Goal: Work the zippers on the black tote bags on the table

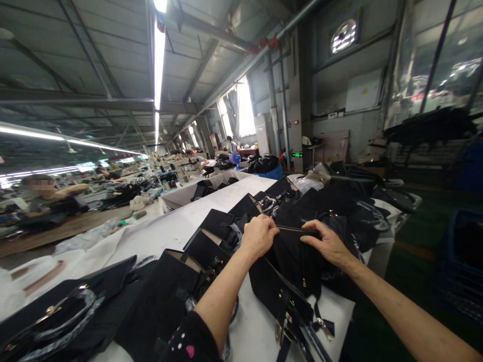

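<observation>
A black bag (290, 256) with a gold zipper pull and metal buckles lies on the white table (241, 322) in front of me. My left hand (260, 234) pinches the left end of the bag's zippered top edge. At the other end, my right hand (326, 241) grips the same edge between thumb and fingers. The edge runs nearly straight between the two hands. Straps with buckles hang from the bag's lower part towards me.
Several more black bags (162, 286) with plastic-wrapped handles crowd the table to the left and beyond. A blue crate (462, 261) stands on the floor at right. A co-worker (49, 196) sits at a bench on the left. A blue fan (235, 159) is further back.
</observation>
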Tool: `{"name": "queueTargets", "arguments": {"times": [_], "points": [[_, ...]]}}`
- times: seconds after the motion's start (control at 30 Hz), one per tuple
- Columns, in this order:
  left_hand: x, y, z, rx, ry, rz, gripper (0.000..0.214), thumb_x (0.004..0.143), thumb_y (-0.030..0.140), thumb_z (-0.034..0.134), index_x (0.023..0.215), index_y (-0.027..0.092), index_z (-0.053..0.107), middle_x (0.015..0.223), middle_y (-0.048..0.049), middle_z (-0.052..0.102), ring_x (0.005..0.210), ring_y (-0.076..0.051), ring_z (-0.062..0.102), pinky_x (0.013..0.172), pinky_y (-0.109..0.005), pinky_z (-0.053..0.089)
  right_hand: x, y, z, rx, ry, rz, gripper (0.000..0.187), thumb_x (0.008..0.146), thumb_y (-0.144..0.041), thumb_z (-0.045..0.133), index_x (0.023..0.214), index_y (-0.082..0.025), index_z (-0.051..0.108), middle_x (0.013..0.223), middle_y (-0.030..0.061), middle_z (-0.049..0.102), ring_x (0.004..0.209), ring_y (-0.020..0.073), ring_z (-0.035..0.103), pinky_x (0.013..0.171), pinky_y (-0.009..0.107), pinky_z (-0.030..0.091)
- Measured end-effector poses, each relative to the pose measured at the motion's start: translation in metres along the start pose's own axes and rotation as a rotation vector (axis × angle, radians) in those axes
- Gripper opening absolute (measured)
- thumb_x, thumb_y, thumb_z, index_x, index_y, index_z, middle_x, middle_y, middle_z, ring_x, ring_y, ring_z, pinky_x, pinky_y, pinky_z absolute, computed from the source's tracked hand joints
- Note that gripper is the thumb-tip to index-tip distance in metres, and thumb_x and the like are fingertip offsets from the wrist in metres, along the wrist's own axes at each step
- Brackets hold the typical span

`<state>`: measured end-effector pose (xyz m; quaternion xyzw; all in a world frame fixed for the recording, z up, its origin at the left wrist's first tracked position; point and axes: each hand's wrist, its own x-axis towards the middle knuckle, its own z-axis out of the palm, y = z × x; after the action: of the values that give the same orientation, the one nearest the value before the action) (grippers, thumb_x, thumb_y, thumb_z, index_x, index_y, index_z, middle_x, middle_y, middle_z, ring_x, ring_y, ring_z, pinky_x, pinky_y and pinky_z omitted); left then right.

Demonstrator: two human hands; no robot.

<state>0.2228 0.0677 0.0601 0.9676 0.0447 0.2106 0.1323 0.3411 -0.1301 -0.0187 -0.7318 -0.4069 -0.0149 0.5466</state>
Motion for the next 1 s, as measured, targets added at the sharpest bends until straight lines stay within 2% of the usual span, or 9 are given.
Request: {"name": "queueTargets", "arguments": {"times": [0.2,0.53,0.8,1.0], "points": [[0.000,0.000,-0.001,0.032,-0.006,-0.053,0.014,0.085,0.032,0.060,0.076,0.024,0.067,0.097,0.0006,0.066,0.092,-0.018,0.060,0.081,-0.030,0.047,0.002,0.001,0.003,-0.013,0.042,-0.002,0.026,0.080,-0.046,0.065,0.095,-0.024,0.065,0.092,-0.0013,0.066,0.090,0.0209,0.059,0.084,0.032,0.041],[-0.001,0.007,-0.006,0.032,-0.013,-0.129,0.014,0.085,0.032,0.061,0.076,0.025,0.068,0.098,0.0003,0.065,0.092,-0.020,0.060,0.082,-0.033,0.047,0.005,-0.001,0.006,-0.080,0.082,-0.035,0.019,0.085,-0.042,0.061,0.086,-0.023,0.065,0.083,-0.0033,0.064,0.081,0.0176,0.057,0.076,0.029,0.039],[-0.001,0.004,-0.001,0.054,0.004,-0.119,0.015,0.085,0.035,0.061,0.075,0.025,0.068,0.097,0.0002,0.064,0.091,-0.020,0.059,0.077,-0.032,0.045,0.004,-0.008,0.012,-0.097,0.139,-0.040,0.020,0.085,-0.041,0.059,0.083,-0.022,0.065,0.082,-0.0023,0.064,0.081,0.0174,0.058,0.076,0.029,0.039],[0.000,0.007,-0.003,0.073,-0.010,-0.124,0.016,0.086,0.034,0.060,0.076,0.025,0.068,0.097,0.0001,0.065,0.092,-0.021,0.059,0.079,-0.033,0.045,0.005,-0.009,0.014,-0.109,0.162,-0.015,0.021,0.084,-0.042,0.059,0.080,-0.022,0.064,0.076,-0.0027,0.063,0.075,0.0173,0.057,0.072,0.029,0.039]]}}
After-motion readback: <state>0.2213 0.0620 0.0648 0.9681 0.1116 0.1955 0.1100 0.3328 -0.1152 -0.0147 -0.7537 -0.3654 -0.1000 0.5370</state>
